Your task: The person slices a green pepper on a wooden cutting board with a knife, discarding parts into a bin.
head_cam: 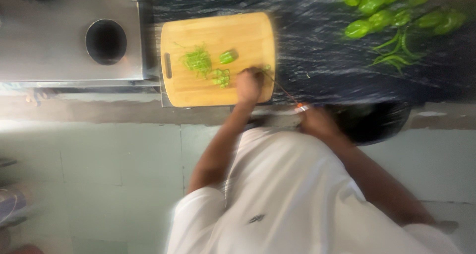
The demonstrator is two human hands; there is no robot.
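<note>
Blur softens the whole head view, which looks down over a white shirt at a rectangular pale wooden chopping board (218, 33) with rounded corners and a slot handle, lying on a dark speckled stone desk (317, 60). Left hand (249, 85) rests at the board's near right corner, its fingers curled down onto a small green pepper piece (266, 68) there; the blur hides how tightly that grip closes. Right hand (317, 121) sits off the board near the desk's front edge, its grip clamped around the handle of a thin-bladed kitchen knife (282, 88), whose blade slants up toward the left hand and the pepper piece. On the board lie a heap of thin green pepper shreds (197, 60), a short green pepper chunk (227, 57) just beside it, and a cluster of diced green bits (221, 78) close to the left hand. Well apart, at the desk's far right, sits a pile of whole green peppers (386, 11) with long thin green chillies (396, 53) in front of them. Left of the board stands a steel cooktop (59, 55) with a round dark opening (105, 41).
</note>
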